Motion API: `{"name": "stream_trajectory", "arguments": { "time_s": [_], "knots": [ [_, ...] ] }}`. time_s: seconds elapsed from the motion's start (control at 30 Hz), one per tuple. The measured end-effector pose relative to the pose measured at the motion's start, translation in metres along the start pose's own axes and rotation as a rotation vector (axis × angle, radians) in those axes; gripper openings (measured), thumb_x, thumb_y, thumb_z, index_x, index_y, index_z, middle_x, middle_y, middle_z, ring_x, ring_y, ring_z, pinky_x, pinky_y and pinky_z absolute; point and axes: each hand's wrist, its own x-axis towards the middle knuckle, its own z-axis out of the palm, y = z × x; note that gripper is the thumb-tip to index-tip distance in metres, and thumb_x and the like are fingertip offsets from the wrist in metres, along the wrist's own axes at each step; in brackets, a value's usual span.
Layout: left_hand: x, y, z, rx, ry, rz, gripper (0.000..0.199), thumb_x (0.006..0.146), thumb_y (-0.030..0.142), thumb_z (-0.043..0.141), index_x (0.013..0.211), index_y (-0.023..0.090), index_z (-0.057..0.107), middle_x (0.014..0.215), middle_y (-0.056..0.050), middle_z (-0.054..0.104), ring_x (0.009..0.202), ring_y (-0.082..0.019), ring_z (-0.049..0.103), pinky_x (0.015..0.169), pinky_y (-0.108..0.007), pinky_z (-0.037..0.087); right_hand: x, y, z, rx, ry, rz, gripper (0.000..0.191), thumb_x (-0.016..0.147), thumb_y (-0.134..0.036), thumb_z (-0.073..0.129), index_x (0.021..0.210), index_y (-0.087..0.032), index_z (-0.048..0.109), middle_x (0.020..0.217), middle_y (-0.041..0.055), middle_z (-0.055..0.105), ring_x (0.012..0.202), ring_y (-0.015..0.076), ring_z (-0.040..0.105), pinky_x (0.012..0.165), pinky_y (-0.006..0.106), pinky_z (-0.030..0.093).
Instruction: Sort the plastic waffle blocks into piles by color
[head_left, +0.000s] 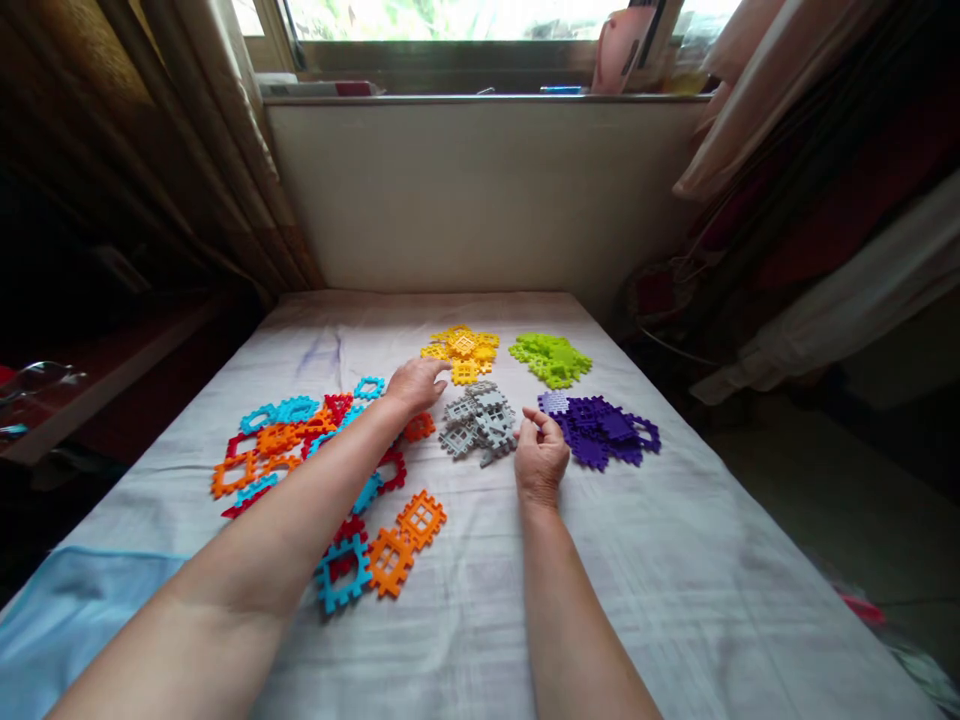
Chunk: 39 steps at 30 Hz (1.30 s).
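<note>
My left hand (416,385) reaches over the mixed pieces, fingers stretched out toward the pile of yellow interlocking plastic pieces (463,345). Nothing shows in its fingers. My right hand (541,458) rests on the cloth between the grey pieces (478,418) and the purple pieces (611,430). Its fingers are curled in, and whatever they may hold is hidden. Beneath and beside my left forearm lie loose orange pieces (390,562), blue pieces (345,575) and red pieces (391,470), partly covered by the arm. Lime green pieces (551,358) form a pile at the back right.
A pale sheet (465,650) covers the table, with a light blue cloth (82,600) at the left front. The wall (480,190) stands behind, under a window sill holding a pink cup (621,50). Curtains (247,170) hang at the left, fabric (757,90) at the right.
</note>
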Motion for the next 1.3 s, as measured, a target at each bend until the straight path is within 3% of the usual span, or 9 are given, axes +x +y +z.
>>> {"name": "stream_trajectory", "arguments": {
  "time_s": [0.1,0.23,0.53,0.67,0.8,0.9,1.0,1.2,1.3],
  "knots": [
    [0.020,0.004,0.001,0.033,-0.030,0.096,0.046,0.083,0.022,0.059,0.128,0.031,0.063,0.139,0.000,0.061,0.126,-0.020,0.056,0.107,-0.032,0.042,-0.001,-0.001,0.000,0.007,0.001,0.014,0.037,0.075,-0.038,0.050,0.090,-0.013,0.073,0.079,0.0093,0.072,0.055,0.0158,0.061,0.059,0.028,0.049],
    [0.036,0.010,0.008,0.075,-0.080,0.153,0.040,0.080,0.024,0.063,0.118,0.034,0.069,0.131,0.001,0.066,0.119,-0.022,0.060,0.100,-0.030,0.045,-0.001,-0.002,-0.001,0.002,0.000,-0.006,0.036,0.076,-0.038,0.051,0.090,-0.014,0.073,0.079,0.0089,0.072,0.055,0.0155,0.060,0.059,0.028,0.049],
    [0.040,-0.003,0.018,0.167,-0.045,0.001,0.033,0.085,0.029,0.053,0.114,0.027,0.070,0.114,-0.008,0.072,0.108,-0.026,0.064,0.092,-0.035,0.046,-0.002,0.002,-0.001,-0.036,-0.009,-0.045,0.034,0.078,-0.038,0.050,0.089,-0.015,0.073,0.081,0.0083,0.072,0.063,0.0164,0.061,0.063,0.027,0.049],
    [0.035,-0.020,0.011,0.174,-0.025,-0.063,0.037,0.086,0.032,0.052,0.120,0.029,0.067,0.121,-0.006,0.070,0.112,-0.025,0.062,0.095,-0.035,0.045,-0.002,0.000,-0.001,-0.020,-0.017,-0.041,0.035,0.077,-0.039,0.050,0.088,-0.015,0.073,0.084,0.0099,0.072,0.060,0.0158,0.060,0.060,0.027,0.049],
    [0.023,-0.057,-0.011,0.186,-0.014,-0.175,0.038,0.087,0.032,0.049,0.121,0.031,0.066,0.128,-0.001,0.068,0.115,-0.023,0.060,0.094,-0.031,0.045,-0.003,-0.003,-0.001,-0.011,-0.013,-0.034,0.035,0.076,-0.039,0.050,0.087,-0.015,0.073,0.082,0.0091,0.072,0.057,0.0152,0.059,0.059,0.027,0.048],
    [0.007,-0.090,-0.031,0.203,-0.042,-0.283,0.036,0.086,0.034,0.049,0.116,0.030,0.070,0.118,-0.001,0.072,0.106,-0.023,0.065,0.085,-0.028,0.048,-0.003,-0.004,-0.001,-0.017,-0.017,-0.031,0.034,0.076,-0.039,0.050,0.086,-0.015,0.073,0.081,0.0086,0.072,0.058,0.0157,0.059,0.061,0.028,0.049],
    [-0.010,-0.110,-0.041,0.208,-0.090,-0.334,0.035,0.084,0.035,0.052,0.111,0.028,0.073,0.108,-0.003,0.075,0.096,-0.024,0.068,0.077,-0.028,0.049,-0.003,-0.004,-0.002,-0.020,-0.017,-0.023,0.035,0.075,-0.040,0.050,0.084,-0.016,0.073,0.082,0.0093,0.073,0.058,0.0155,0.059,0.062,0.028,0.049],
    [-0.027,-0.099,-0.026,0.190,-0.130,-0.175,0.035,0.081,0.043,0.058,0.108,0.029,0.074,0.121,-0.003,0.070,0.114,-0.023,0.061,0.094,-0.028,0.045,-0.001,0.000,0.000,-0.021,-0.030,-0.013,0.038,0.074,-0.042,0.051,0.088,-0.014,0.074,0.083,0.0105,0.073,0.061,0.0168,0.061,0.062,0.029,0.049],
    [-0.024,-0.088,-0.015,0.192,-0.118,-0.155,0.030,0.079,0.045,0.060,0.099,0.029,0.076,0.117,-0.003,0.071,0.112,-0.025,0.061,0.094,-0.030,0.044,-0.001,0.000,0.000,-0.022,-0.035,0.002,0.040,0.075,-0.042,0.051,0.089,-0.014,0.074,0.082,0.0099,0.073,0.056,0.0156,0.060,0.061,0.028,0.049]
  ]
}}
